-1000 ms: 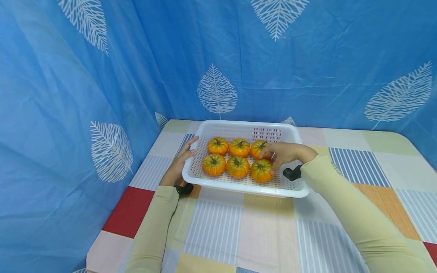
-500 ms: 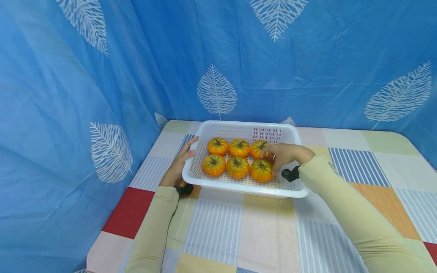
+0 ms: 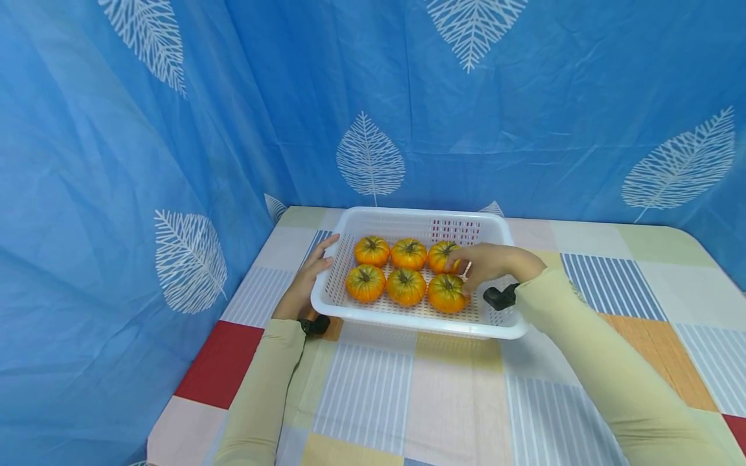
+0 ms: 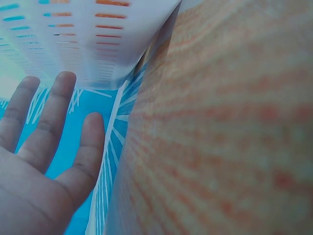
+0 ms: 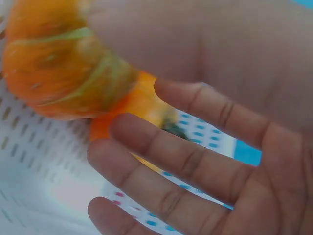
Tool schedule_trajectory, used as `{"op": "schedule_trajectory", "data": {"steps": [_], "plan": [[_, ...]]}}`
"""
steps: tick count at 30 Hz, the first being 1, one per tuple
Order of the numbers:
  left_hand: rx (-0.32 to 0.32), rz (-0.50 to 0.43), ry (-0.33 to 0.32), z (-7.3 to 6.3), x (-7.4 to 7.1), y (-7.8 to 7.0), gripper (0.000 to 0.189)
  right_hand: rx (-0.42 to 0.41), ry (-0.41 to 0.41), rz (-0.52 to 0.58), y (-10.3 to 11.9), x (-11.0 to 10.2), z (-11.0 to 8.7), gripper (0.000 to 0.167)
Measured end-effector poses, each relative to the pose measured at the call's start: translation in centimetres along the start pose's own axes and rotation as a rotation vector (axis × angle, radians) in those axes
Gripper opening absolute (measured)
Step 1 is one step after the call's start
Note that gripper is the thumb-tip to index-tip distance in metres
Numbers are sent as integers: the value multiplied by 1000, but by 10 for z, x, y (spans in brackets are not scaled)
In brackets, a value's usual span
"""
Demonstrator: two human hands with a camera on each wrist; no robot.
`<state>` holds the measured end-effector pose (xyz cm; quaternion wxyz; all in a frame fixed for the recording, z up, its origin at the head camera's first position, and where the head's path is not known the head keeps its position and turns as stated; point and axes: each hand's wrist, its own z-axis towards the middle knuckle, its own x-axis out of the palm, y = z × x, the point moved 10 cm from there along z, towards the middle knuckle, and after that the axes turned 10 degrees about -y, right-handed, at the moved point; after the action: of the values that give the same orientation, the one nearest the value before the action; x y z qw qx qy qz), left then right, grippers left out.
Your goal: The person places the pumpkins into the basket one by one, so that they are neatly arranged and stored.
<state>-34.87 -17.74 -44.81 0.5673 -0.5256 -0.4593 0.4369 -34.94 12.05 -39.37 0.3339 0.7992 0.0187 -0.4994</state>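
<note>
A white perforated plastic basket [image 3: 402, 327] holds several small orange pumpkins in two rows. Over its right end, my right hand [image 3: 492, 263] reaches in with the thumb at the front right pumpkin [image 3: 446, 294] and the fingers over the back right pumpkin [image 3: 440, 254]. In the right wrist view, the fingers [image 5: 171, 196] are extended and spread, and the thumb [image 5: 146, 34] overlaps the nearer pumpkin [image 5: 58, 63]; whether it presses on it I cannot tell. My left hand [image 3: 304, 281] is at the basket's left side, its fingers [image 4: 54, 112] straight and apart beside the slotted wall [image 4: 88, 49].
The basket stands on a table with a patchwork-pattern cloth [image 3: 449, 401], close to its back edge. Behind and to the left hangs a blue curtain [image 3: 268, 129] with white leaf prints. Each wrist wears a black camera [image 3: 500, 297].
My right hand shifts slightly left, then back to the right, its thumb and fingers staying near the right-hand pumpkins. The left hand and the basket keep their places.
</note>
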Motion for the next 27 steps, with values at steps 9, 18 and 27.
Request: {"op": "schedule_trajectory", "data": {"steps": [9, 18, 27], "plan": [[4, 16, -7, -2, -3, -1, 68, -174, -228, 86, 17, -32, -30, 40], [-36, 18, 8, -7, -5, -4, 67, -153, -490, 124, -3, -60, -73, 39], [-23, 354, -93, -14, -21, -18, 65, -96, -749, 162, -52, -69, -110, 42]]}}
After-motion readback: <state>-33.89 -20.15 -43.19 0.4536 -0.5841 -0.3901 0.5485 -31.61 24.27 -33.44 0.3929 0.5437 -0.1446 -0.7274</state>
